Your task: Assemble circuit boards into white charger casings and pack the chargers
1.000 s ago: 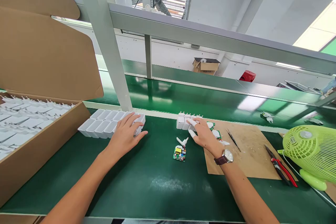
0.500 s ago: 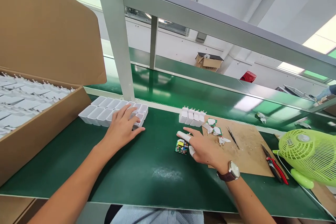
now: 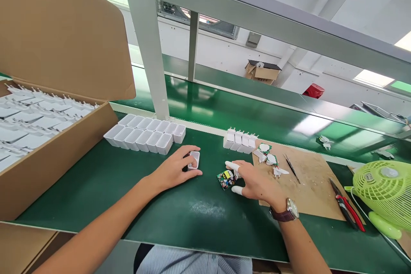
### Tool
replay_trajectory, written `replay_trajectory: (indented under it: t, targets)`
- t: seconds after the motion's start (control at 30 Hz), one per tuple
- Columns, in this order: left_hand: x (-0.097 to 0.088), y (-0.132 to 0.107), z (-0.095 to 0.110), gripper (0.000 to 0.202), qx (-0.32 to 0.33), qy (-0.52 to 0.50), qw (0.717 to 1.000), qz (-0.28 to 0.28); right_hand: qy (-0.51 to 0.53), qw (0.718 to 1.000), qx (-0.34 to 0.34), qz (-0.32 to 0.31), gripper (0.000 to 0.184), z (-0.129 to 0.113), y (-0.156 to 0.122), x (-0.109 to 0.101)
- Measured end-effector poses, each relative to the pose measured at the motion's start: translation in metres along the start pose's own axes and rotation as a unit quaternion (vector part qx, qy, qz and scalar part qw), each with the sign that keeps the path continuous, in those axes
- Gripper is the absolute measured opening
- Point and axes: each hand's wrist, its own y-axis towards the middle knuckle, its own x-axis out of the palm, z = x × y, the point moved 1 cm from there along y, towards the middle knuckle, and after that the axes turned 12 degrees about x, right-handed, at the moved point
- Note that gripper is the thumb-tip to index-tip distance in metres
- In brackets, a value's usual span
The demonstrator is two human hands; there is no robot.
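My left hand (image 3: 175, 169) is closed around one small white plastic case (image 3: 194, 160), its open side facing up, on the green bench. Up and to the left stand two rows of similar empty white cases (image 3: 138, 139). My right hand (image 3: 253, 182), with white covers on the thumb and a finger, grips a small green circuit board (image 3: 225, 179) at its right side. The board carries a yellow-wrapped part and several other components. Behind it, a row of white cases with plug pins (image 3: 240, 142) stands on the bench.
A cardboard box (image 3: 80, 130) full of white plug parts stands at left. On a brown board (image 3: 311, 188) lie circuit boards with white discs (image 3: 271, 160), tweezers (image 3: 291, 168) and red-handled pliers (image 3: 348, 207). A green fan (image 3: 382, 188) stands at right; a metal post (image 3: 147, 51) rises behind.
My left hand has moved right and toward me, taking a white case away from the rows. My right fingers have closed on the circuit board, which is now turned.
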Motion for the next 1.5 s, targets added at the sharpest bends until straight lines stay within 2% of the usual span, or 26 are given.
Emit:
replay_trajectory:
  t: [0.17, 0.3, 0.4, 0.53, 0.67, 0.77, 0.9, 1.0, 1.07, 1.17, 1.3, 1.4, 1.5]
  targets:
    - [0.009, 0.002, 0.001, 0.031, -0.052, -0.066, 0.996, -0.035, 0.076, 0.996, -0.032, 0.031, 0.076, 0.008, 0.002, 0.008]
    - [0.021, 0.013, 0.003, 0.071, -0.113, -0.098, 0.988, -0.039, 0.096, 0.990, -0.058, 0.088, 0.073, 0.006, 0.000, 0.007]
    - [0.031, 0.024, 0.001, 0.087, -0.148, -0.107, 0.981, -0.065, 0.097, 0.982, -0.065, 0.150, 0.064, 0.003, -0.002, -0.002]
    - [0.041, 0.038, -0.002, 0.089, -0.157, -0.120, 0.977, -0.082, 0.073, 0.974, -0.071, 0.203, 0.045, -0.004, -0.002, -0.025]
    - [0.045, 0.044, 0.002, 0.093, -0.167, -0.144, 0.972, -0.084, 0.093, 0.966, -0.077, 0.230, 0.048, -0.010, 0.002, -0.039]
    - [0.045, 0.041, 0.005, 0.098, -0.152, -0.160, 0.973, -0.069, 0.136, 0.963, -0.052, 0.225, 0.058, -0.012, 0.008, -0.034]
    - [0.047, 0.033, 0.004, 0.089, -0.144, -0.139, 0.979, -0.035, 0.178, 0.953, 0.014, 0.247, 0.064, -0.013, 0.010, -0.014]
    - [0.048, 0.027, 0.004, 0.087, -0.136, -0.127, 0.982, -0.012, 0.179, 0.944, -0.016, 0.276, 0.056, -0.014, 0.006, -0.004]
    - [0.047, 0.025, 0.007, 0.088, -0.100, -0.120, 0.988, 0.002, 0.175, 0.940, -0.051, 0.290, 0.055, -0.016, 0.003, -0.002]
    - [0.042, 0.025, 0.012, 0.087, -0.037, -0.097, 0.995, 0.012, 0.158, 0.931, -0.083, 0.318, 0.060, -0.022, 0.001, -0.002]
    - [0.040, 0.026, 0.015, 0.087, -0.003, -0.070, 0.998, 0.005, 0.125, 0.918, -0.109, 0.360, 0.071, -0.029, 0.001, 0.002]
    - [0.042, 0.025, 0.015, 0.089, 0.008, -0.060, 0.998, 0.013, 0.117, 0.919, -0.104, 0.361, 0.078, -0.032, 0.001, 0.008]
    - [0.043, 0.025, 0.014, 0.090, 0.017, -0.049, 0.998, 0.022, 0.112, 0.932, -0.090, 0.333, 0.080, -0.032, 0.000, 0.014]
